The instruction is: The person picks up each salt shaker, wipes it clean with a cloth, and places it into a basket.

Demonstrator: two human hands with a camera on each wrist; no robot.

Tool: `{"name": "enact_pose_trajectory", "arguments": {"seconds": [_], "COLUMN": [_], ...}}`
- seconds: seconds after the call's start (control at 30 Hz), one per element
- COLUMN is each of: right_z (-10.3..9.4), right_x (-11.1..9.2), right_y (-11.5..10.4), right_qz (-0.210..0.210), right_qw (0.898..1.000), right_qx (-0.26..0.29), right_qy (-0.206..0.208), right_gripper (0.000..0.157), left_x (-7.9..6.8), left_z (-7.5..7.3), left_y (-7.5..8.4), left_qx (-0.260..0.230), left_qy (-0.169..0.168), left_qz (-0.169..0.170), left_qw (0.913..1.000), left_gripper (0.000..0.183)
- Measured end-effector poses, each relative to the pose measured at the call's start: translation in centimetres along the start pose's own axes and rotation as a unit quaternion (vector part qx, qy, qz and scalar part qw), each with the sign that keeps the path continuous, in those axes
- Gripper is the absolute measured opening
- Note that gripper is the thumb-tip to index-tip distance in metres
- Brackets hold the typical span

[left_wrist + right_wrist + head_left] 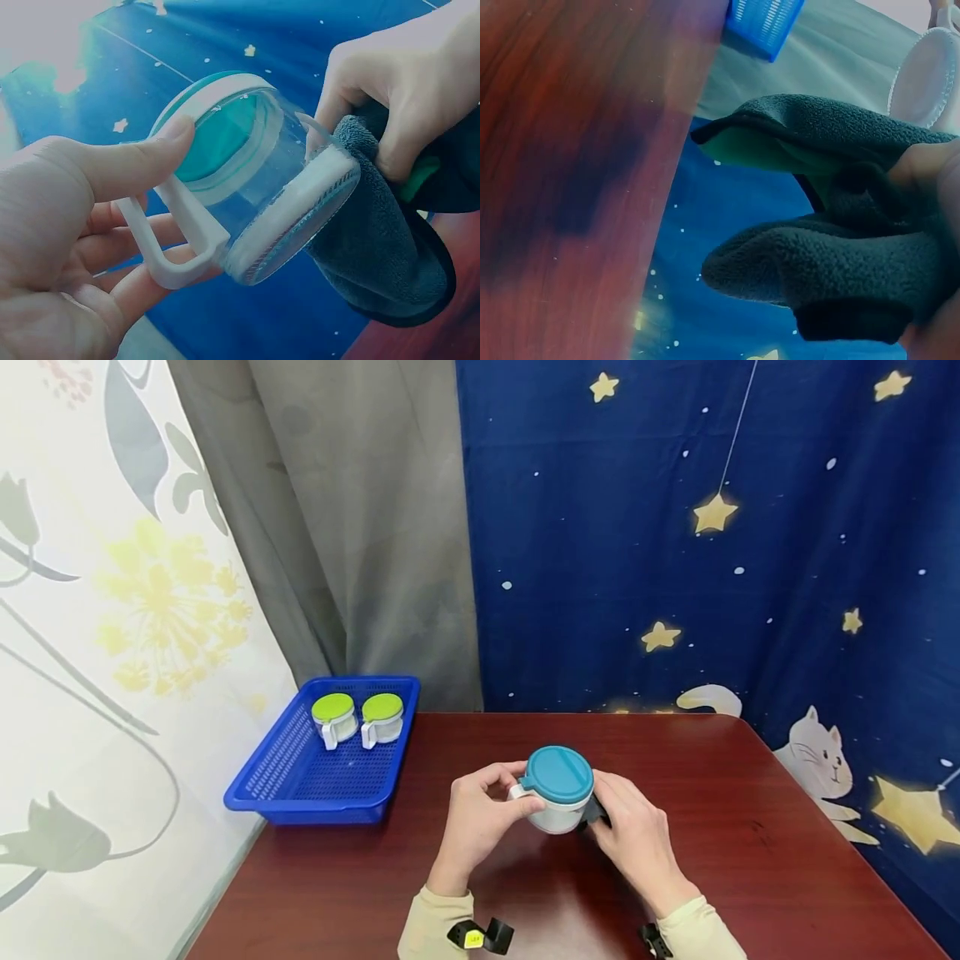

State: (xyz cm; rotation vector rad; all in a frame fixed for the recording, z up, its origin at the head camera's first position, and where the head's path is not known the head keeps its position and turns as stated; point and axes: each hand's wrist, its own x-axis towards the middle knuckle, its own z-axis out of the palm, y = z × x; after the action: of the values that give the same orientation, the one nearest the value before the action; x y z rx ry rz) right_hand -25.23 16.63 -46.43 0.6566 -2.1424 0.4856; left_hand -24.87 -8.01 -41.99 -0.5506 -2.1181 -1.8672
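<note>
A clear seasoning jar with a teal lid and a white handle is held above the table, tilted in the left wrist view. My left hand grips it by the handle, thumb up by the lid's rim and fingers behind the handle. White contents lie at the jar's bottom. My right hand holds a dark grey-green cloth, bunched in its fingers, against the jar's side away from the handle. In the right wrist view the folds of the cloth hang loose, and the jar's base shows at the upper right.
A blue plastic basket stands at the table's left back. Inside its far end are two similar jars with lime-green lids and white handles. The dark red wooden table reaches back to grey and blue curtains.
</note>
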Motion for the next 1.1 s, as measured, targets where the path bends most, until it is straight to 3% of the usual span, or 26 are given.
{"name": "enact_pose_trajectory", "arguments": {"seconds": [0.27, 0.53, 0.77, 0.93, 1.1], "right_z": [-0.2, -0.3, -1.4, -2.9, -3.7], "right_x": [-0.2, -0.1, 0.9, 2.4, 2.7], "right_y": [0.1, -0.1, 0.5, 1.3, 1.1], "right_qz": [0.038, 0.088, 0.120, 0.086, 0.046], "right_qw": [0.999, 0.995, 0.990, 0.988, 0.989], "right_qx": [0.016, 0.050, 0.073, 0.122, 0.141], "right_qy": [-0.018, -0.005, 0.009, 0.031, 0.011], "right_gripper": [0.050, 0.044, 0.051, 0.060, 0.066], "left_x": [-0.2, 0.2, 0.1, -0.4, -0.4], "left_z": [0.7, 1.0, 0.9, 0.5, 0.5], "left_y": [-0.2, -0.3, -0.9, -1.2, -1.2], "left_qx": [-0.006, 0.024, 0.002, -0.011, -0.044], "left_qy": [0.015, 0.004, -0.005, -0.048, -0.078], "left_qz": [-0.033, -0.010, -0.002, -0.004, -0.014], "left_qw": [0.9993, 0.9996, 1.0000, 0.9988, 0.9959], "left_gripper": [0.033, 0.028, 0.027, 0.025, 0.026]}}
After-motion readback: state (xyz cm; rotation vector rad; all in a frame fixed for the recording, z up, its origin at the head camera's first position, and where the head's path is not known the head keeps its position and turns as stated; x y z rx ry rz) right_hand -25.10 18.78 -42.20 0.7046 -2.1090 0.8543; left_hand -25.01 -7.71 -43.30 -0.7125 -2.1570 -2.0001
